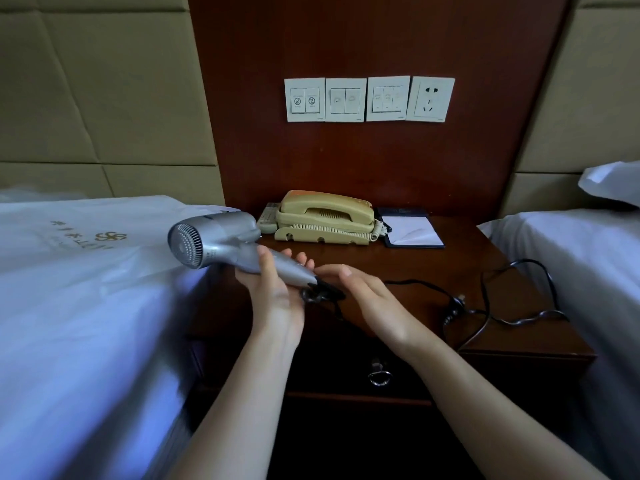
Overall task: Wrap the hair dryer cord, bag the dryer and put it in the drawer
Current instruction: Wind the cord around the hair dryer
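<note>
The white plastic bag [86, 244] lies left of our left hand [273, 292]. Both hands hover over the front edge of the dark wooden nightstand [450, 261]. Our left hand, palm up, grips the silver hair dryer [214, 233] by its handle. Our right hand [370, 299], fingers straight, stands beside the black cord [320, 294], which trails right.

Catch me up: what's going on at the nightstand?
A person's left hand holds the dryer by its handle above the nightstand. The right hand is at the cord's handle end; whether its fingers pinch it is unclear. The cord lies loose across the nightstand, not yet wrapped. The bag lies on the bed at left; the drawer is shut.
</note>
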### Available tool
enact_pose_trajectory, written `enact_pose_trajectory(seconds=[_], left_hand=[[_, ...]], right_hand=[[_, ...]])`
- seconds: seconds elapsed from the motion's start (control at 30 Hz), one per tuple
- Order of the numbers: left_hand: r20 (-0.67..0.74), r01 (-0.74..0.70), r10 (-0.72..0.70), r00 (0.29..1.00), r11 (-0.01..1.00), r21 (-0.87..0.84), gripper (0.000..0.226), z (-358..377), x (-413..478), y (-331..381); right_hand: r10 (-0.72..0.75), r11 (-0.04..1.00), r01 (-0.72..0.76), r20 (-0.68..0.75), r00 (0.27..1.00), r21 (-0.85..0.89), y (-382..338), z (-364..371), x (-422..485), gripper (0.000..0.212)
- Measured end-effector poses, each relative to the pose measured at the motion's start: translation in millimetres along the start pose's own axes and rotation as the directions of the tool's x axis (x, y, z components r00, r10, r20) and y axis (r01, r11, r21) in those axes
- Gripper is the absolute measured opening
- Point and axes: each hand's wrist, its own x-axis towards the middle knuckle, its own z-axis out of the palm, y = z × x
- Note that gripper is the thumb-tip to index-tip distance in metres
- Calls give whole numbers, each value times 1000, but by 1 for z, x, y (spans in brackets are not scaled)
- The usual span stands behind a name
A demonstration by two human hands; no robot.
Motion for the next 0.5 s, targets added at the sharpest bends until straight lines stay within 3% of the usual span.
enact_pose_trajectory(seconds=[0.2,0.33,0.5], left_hand=[[65,-63,53,996,985,161,46,8,-12,-9],[131,-142,113,985,959,246,36,11,-18,-10],[98,-110,93,991,975,192,21,11,-14,1]], right_hand=[[120,982,-124,34,992,142,7,4,3,22],[156,987,-160,104,982,32,9,2,4,32],[222,975,-211,250,942,-73,-1,-15,-3,20]])
